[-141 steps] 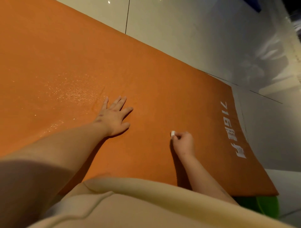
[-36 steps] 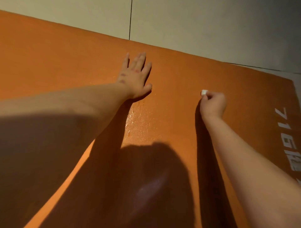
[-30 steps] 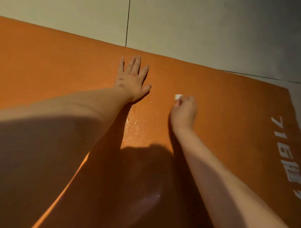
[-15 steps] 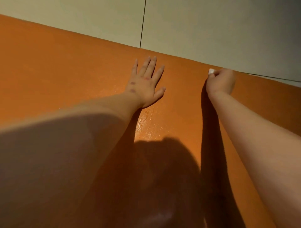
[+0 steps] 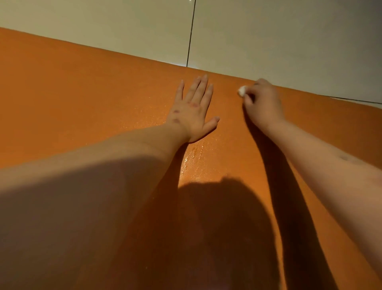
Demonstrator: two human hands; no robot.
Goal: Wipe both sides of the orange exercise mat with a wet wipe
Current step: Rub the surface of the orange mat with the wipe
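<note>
A pale tiled floor (image 5: 93,22) fills the upper strip of the view, glossy and cream-grey. One dark grout line (image 5: 191,33) runs down from the top edge (leaning slightly left as it comes nearer). A second, thinner grout line (image 5: 357,100) shows low at the far right. A small bright glint (image 5: 190,1) sits at the top, and the floor darkens toward the upper right corner.

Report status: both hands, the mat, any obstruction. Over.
Left hand flat on orange mat. Right hand pinching wet wipe at mat's far edge. No obstruction visible.
</note>
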